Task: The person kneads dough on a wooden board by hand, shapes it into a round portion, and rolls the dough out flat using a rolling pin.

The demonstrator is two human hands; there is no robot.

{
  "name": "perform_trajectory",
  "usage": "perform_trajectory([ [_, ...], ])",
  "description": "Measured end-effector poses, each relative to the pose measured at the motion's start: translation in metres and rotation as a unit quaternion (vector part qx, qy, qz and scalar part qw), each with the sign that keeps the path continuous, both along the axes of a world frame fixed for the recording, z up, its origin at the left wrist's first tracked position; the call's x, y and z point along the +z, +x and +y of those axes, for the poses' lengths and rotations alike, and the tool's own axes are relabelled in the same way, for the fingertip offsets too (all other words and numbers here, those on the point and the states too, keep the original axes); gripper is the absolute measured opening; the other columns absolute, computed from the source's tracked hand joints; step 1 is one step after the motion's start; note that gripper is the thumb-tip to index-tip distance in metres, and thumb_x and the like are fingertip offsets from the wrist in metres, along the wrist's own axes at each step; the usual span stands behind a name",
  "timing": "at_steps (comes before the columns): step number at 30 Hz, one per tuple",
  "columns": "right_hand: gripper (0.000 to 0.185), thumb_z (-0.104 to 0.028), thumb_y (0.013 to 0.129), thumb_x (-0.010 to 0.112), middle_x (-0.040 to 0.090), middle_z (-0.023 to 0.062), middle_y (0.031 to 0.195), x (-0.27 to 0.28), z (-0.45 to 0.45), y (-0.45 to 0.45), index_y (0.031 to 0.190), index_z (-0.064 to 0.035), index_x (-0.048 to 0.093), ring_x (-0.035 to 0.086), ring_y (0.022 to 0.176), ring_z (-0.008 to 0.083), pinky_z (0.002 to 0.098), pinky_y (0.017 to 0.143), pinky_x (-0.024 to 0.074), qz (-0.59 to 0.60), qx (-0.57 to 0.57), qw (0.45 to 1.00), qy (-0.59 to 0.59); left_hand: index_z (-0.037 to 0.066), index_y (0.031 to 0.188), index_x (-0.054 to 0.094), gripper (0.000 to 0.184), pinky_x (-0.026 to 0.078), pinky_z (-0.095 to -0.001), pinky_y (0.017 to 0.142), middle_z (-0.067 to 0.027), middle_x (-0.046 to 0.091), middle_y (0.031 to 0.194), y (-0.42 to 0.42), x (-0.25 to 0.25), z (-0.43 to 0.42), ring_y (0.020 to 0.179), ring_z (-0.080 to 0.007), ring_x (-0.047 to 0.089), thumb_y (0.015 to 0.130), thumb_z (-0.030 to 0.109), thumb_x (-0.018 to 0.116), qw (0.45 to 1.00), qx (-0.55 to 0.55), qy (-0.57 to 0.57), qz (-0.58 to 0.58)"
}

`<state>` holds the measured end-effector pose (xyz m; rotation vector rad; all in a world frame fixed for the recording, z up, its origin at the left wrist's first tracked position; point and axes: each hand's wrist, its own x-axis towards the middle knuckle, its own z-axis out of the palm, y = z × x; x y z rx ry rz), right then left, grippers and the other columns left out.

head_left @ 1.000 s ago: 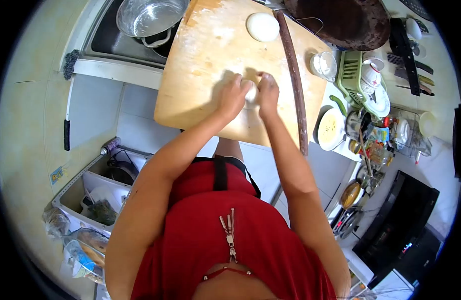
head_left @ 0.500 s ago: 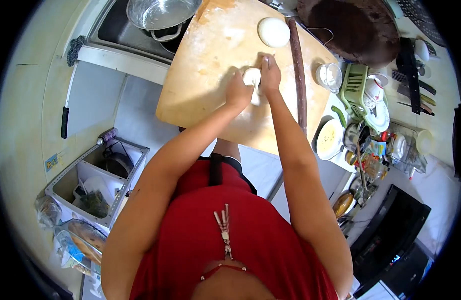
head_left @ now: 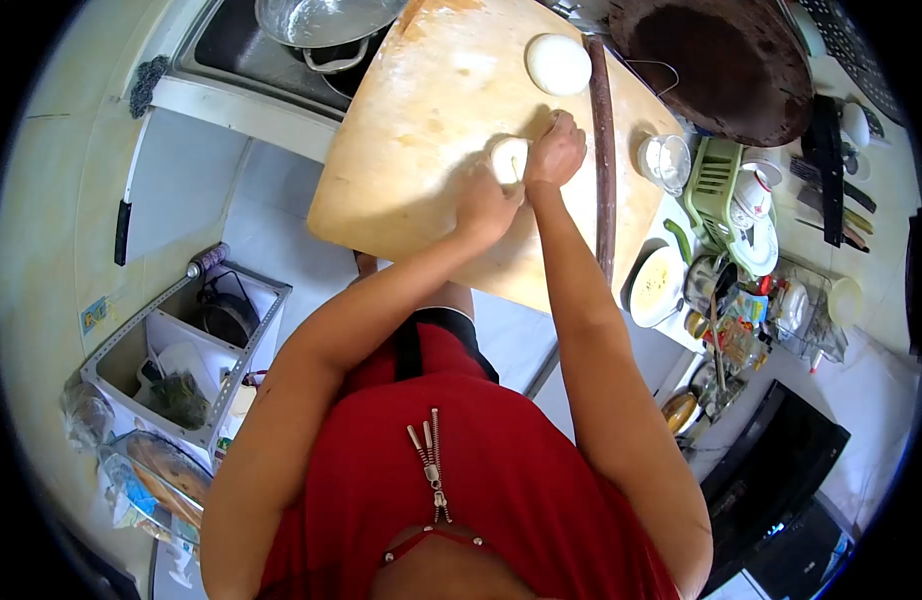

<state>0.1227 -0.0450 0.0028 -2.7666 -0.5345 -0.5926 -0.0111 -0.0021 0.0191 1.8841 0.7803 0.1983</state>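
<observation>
A small piece of pale dough (head_left: 507,158) with a crease down its side rests on the floured wooden board (head_left: 381,190). My left hand (head_left: 486,205) curls its fingers round the near side of this piece. Close by on the right, my right hand (head_left: 558,150) is closed with its knuckles up; its fingertips are hidden, so what it grips cannot be seen. Farther back sits a smooth round ball of dough (head_left: 559,64). A long dark rolling pin (head_left: 603,160) lies beside the ball, to the right of my right hand.
A glass bowl of flour (head_left: 664,162) stands at the board's right edge. Beyond are a plate with yellowish food (head_left: 657,282), a green dish rack (head_left: 716,180) and a large dark wok lid or pan (head_left: 711,65). A metal pot (head_left: 326,22) is at the back left.
My right hand has turned over from the dough's side into a closed shape, slightly to the right. My left hand stays at the dough. The whole view has shifted slightly.
</observation>
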Motion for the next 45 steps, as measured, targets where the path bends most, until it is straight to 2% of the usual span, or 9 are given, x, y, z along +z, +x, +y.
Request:
perform_trajectory([
  [3, 0.021, -0.015, 0.099, 0.049, 0.069, 0.0154, 0.086, -0.005, -0.008, 0.001, 0.102, -0.0043, 0.068, 0.062, 0.083, 0.0286, 0.0403, 0.072, 0.0476, 0.145, 0.025, 0.977, 0.153, -0.003, 0.130, 0.054, 0.055, 0.050, -0.0460, 0.096, -0.0250, 0.065, 0.117, 0.019, 0.009, 0.018, 0.111, -0.0412, 0.063, 0.085, 0.023, 0.074, 0.992, 0.009, -0.114, 0.055],
  [6, 0.030, -0.020, 0.103, 0.044, 0.068, 0.0189, 0.086, 0.005, -0.022, -0.007, 0.108, -0.0029, 0.068, 0.061, 0.078, 0.0266, 0.0364, 0.074, 0.0473, 0.472, -0.025, 0.729, 0.495, 0.004, 0.121, 0.060, 0.037, 0.051, -0.0471, 0.090, -0.0222, 0.066, 0.113, 0.011, 0.012, 0.027, 0.108, -0.0404, 0.063, 0.087, 0.017, 0.069, 0.997, -0.046, -0.062, -0.007],
  [15, 0.010, -0.011, 0.094, 0.059, 0.065, 0.0209, 0.078, 0.002, -0.028, -0.045, 0.099, -0.0052, 0.065, 0.062, 0.075, 0.0400, 0.0495, 0.073, 0.0467, 0.061, -0.054, 0.996, 0.024, 0.006, 0.122, 0.058, 0.033, 0.052, -0.0495, 0.085, -0.0216, 0.056, 0.127, -0.007, 0.000, 0.010, 0.106, -0.0406, 0.062, 0.090, 0.015, 0.060, 0.978, -0.106, 0.167, -0.062],
  [22, 0.018, -0.014, 0.099, 0.054, 0.068, 0.0162, 0.090, 0.007, -0.002, 0.002, 0.108, -0.0033, 0.064, 0.064, 0.090, 0.0299, 0.0406, 0.081, 0.0486, 0.163, -0.020, 0.984, 0.066, -0.004, 0.127, 0.056, 0.048, 0.048, -0.0482, 0.097, -0.0269, 0.063, 0.120, 0.021, 0.001, 0.013, 0.116, -0.0429, 0.059, 0.086, 0.016, 0.071, 0.998, 0.018, -0.063, -0.026],
  [26, 0.026, -0.016, 0.105, 0.043, 0.068, 0.0043, 0.092, 0.032, -0.029, -0.031, 0.109, -0.0010, 0.064, 0.061, 0.082, 0.0161, 0.0330, 0.077, 0.0501, 0.500, -0.028, 0.655, 0.566, 0.004, 0.123, 0.059, 0.036, 0.051, -0.0479, 0.092, -0.0232, 0.062, 0.124, 0.008, 0.029, 0.026, 0.111, -0.0412, 0.061, 0.087, 0.011, 0.066, 0.992, -0.098, -0.077, 0.015],
  [29, 0.025, -0.018, 0.103, 0.045, 0.070, 0.0185, 0.090, 0.024, -0.048, -0.073, 0.104, -0.0038, 0.066, 0.063, 0.074, 0.0295, 0.0387, 0.070, 0.0481, 0.252, -0.074, 0.928, 0.265, 0.010, 0.119, 0.058, 0.032, 0.051, -0.0506, 0.088, -0.0213, 0.058, 0.126, -0.007, -0.029, 0.010, 0.107, -0.0425, 0.061, 0.087, 0.012, 0.061, 0.952, -0.239, 0.159, -0.110],
  [33, 0.012, -0.011, 0.090, 0.060, 0.062, 0.0168, 0.076, 0.001, -0.026, -0.061, 0.101, -0.0068, 0.064, 0.059, 0.073, 0.0363, 0.0469, 0.069, 0.0444, 0.046, -0.003, 0.997, 0.064, 0.005, 0.128, 0.053, 0.041, 0.050, -0.0520, 0.091, -0.0253, 0.053, 0.131, -0.010, -0.025, 0.014, 0.110, -0.0461, 0.059, 0.089, 0.016, 0.063, 0.971, -0.157, 0.164, -0.072],
  [41, 0.017, -0.014, 0.097, 0.054, 0.067, 0.0182, 0.085, 0.002, 0.001, 0.010, 0.100, -0.0049, 0.068, 0.063, 0.081, 0.0361, 0.0428, 0.078, 0.0493, 0.169, 0.024, 0.976, 0.138, -0.003, 0.129, 0.053, 0.058, 0.049, -0.0480, 0.096, -0.0287, 0.062, 0.119, 0.024, 0.002, 0.011, 0.111, -0.0453, 0.061, 0.080, 0.019, 0.075, 0.998, 0.031, -0.048, 0.003],
  [45, 0.026, -0.015, 0.102, 0.047, 0.070, 0.0215, 0.094, 0.010, -0.023, -0.014, 0.106, -0.0034, 0.069, 0.065, 0.087, 0.0359, 0.0376, 0.081, 0.0503, 0.454, 0.006, 0.767, 0.453, 0.005, 0.122, 0.058, 0.038, 0.052, -0.0500, 0.087, -0.0236, 0.064, 0.113, 0.011, 0.006, 0.023, 0.101, -0.0428, 0.063, 0.087, 0.015, 0.068, 0.991, -0.105, 0.075, -0.027],
])
